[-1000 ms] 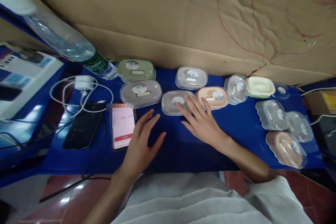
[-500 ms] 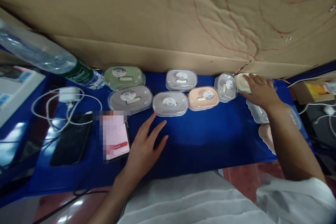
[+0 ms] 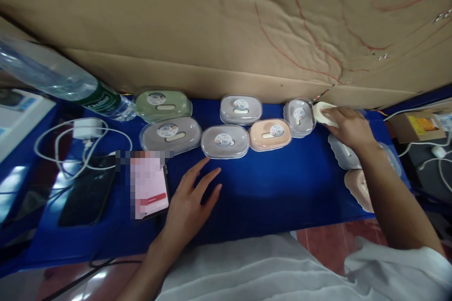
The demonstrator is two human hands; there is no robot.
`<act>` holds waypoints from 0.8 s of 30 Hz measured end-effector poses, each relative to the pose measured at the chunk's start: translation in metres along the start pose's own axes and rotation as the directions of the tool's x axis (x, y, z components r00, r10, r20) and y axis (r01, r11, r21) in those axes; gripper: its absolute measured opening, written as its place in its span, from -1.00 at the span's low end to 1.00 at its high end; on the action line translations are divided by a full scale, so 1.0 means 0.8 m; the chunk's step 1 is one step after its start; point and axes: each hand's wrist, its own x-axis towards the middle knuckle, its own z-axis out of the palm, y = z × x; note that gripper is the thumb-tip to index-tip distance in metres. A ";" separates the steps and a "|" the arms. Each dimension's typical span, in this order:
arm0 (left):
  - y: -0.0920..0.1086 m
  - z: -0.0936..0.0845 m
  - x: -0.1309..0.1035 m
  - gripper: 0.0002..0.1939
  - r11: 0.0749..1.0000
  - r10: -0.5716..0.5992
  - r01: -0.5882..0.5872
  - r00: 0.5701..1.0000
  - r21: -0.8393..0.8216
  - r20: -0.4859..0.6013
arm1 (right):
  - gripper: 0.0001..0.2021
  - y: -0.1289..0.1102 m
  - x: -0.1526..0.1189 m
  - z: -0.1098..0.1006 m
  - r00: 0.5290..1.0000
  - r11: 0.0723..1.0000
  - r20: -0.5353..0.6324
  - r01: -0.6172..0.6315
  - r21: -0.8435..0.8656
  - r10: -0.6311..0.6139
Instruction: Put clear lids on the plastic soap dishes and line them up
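My right hand (image 3: 348, 127) is at the back right with its fingers curled over a cream oval box (image 3: 321, 112), covering much of it. Next to that box on the left stands a small grey box (image 3: 299, 117) with a clear lid and a round sticker. My left hand (image 3: 190, 197) hovers over or rests on the table with fingers spread, holding nothing. Just beyond its fingertips lies a grey lidded box (image 3: 225, 142). A peach box (image 3: 270, 135), another grey box (image 3: 241, 109), a darker grey box (image 3: 171, 135) and a green box (image 3: 162, 106) stand nearby.
The blue table (image 3: 275, 188) backs onto a cardboard wall (image 3: 158, 23). A water bottle (image 3: 102, 99), a charger (image 3: 87, 128) with white cable, a dark phone (image 3: 86, 197) and a lit phone (image 3: 150, 188) lie left. Under my right forearm are a peach box (image 3: 356, 186) and a grey box (image 3: 341, 150).
My right hand's fingers have gone from spread over the cream box to curled around it. The view has shifted slightly; my left hand keeps its spread pose.
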 end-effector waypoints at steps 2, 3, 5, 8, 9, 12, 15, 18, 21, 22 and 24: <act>0.003 0.001 0.002 -0.66 1.000 0.010 -0.010 1.000 -0.012 0.000 | -0.58 -0.001 -0.005 -0.006 0.999 1.000 -0.041 -0.025 0.015 0.026; 0.005 0.002 0.003 -0.66 1.000 0.017 -0.017 1.000 -0.019 0.003 | -0.58 -0.001 -0.006 -0.008 0.998 0.999 -0.049 -0.036 0.022 0.037; 0.008 0.004 0.004 -0.67 0.999 0.027 -0.026 1.000 -0.029 0.015 | -0.59 -0.001 -0.006 -0.013 0.997 0.998 -0.047 -0.054 0.031 0.056; 0.012 0.006 0.002 -0.67 0.998 0.040 -0.038 0.999 -0.048 0.034 | -0.60 -0.007 -0.013 -0.022 0.995 0.998 -0.085 -0.054 0.036 0.056; 0.013 0.007 0.001 -0.66 0.997 0.046 -0.044 0.998 -0.060 0.046 | -0.60 -0.016 -0.021 -0.026 0.991 0.998 -0.122 -0.041 0.039 0.046; 0.018 0.011 -0.008 -0.56 0.991 0.081 -0.067 0.990 -0.116 0.117 | -0.56 -0.074 -0.062 -0.037 0.954 0.993 -0.291 0.091 0.076 -0.065; 0.029 0.018 -0.016 -0.36 0.976 0.145 -0.111 0.973 -0.188 0.177 | -0.53 -0.171 -0.115 -0.036 0.839 0.893 -0.425 0.430 0.136 -0.339; 0.043 0.028 -0.021 -0.20 0.960 0.222 -0.176 0.953 -0.218 0.208 | -0.61 -0.261 -0.145 -0.023 0.766 0.762 -0.464 0.597 0.253 -0.446; 0.049 0.037 -0.021 -0.30 0.961 0.239 -0.197 0.944 -0.195 0.226 | -0.71 -0.305 -0.145 -0.012 0.815 0.753 -0.414 0.555 0.353 -0.406; 0.049 0.039 -0.021 -0.37 0.961 0.239 -0.198 0.946 -0.191 0.220 | -0.73 -0.309 -0.141 -0.011 0.832 0.747 -0.367 0.542 0.385 -0.415; 0.044 0.041 -0.022 -0.46 0.962 0.238 -0.202 0.950 -0.186 0.202 | -0.65 -0.301 -0.133 -0.015 0.836 0.700 -0.262 0.547 0.458 -0.482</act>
